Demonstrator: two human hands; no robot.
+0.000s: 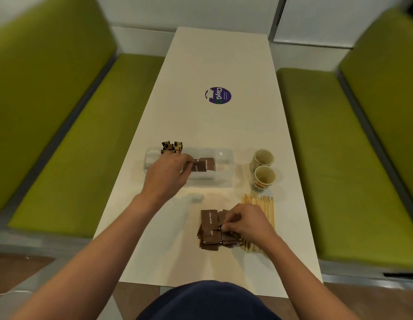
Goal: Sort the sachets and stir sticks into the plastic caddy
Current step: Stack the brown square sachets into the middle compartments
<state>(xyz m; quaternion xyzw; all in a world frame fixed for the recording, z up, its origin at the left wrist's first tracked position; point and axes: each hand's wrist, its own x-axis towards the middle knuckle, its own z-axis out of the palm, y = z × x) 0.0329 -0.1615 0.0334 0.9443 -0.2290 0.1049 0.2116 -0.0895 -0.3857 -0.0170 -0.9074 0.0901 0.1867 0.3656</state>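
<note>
A clear plastic caddy stands mid-table. Dark patterned sachets stand upright in its back left compartment and brown sachets sit in a middle one. My left hand reaches over the caddy, fingers pinched on a brown sachet at that middle compartment. A loose pile of brown sachets lies near the front edge, with my right hand resting on its right side and pinching one sachet. Wooden stir sticks lie in a bundle under and beyond my right hand.
Two paper cups stand right of the caddy. A round purple sticker marks the white table farther back. Green bench seats flank both long sides.
</note>
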